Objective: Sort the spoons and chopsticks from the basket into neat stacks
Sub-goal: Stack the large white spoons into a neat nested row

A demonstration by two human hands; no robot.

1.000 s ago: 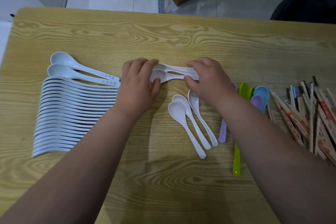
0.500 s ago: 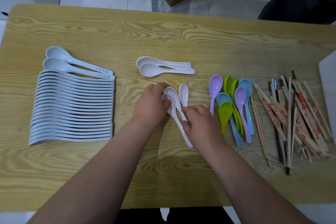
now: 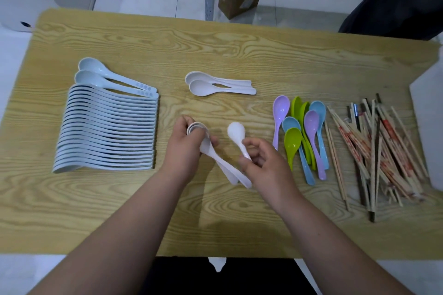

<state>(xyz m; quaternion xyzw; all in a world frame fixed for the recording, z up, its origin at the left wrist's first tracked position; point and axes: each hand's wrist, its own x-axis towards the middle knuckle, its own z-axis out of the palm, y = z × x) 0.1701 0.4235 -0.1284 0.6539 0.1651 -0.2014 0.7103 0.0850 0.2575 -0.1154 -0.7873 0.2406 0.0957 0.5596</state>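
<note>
Gripping two just-lifted nested white plastic spoons (image 3: 229,173), left hand (image 3: 184,148) awaits the third spoon (image 3: 236,130), pinched alongside by right hand (image 3: 266,165), for stacking.

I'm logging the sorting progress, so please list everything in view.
table: one, light wood, under everything
pale spoon row: many, bluish white, left
white spoon pair: two, white, centre far side
coloured spoons: about seven, purple, green, blue, right of centre
chopsticks: loose pile, mostly wood, far right
cardboard box: one, brown, floor beyond table
held spoons: two, white, near centre
single spoon: one, white, beside them
left hand: grips held spoons
right hand: pinches single spoon
</note>
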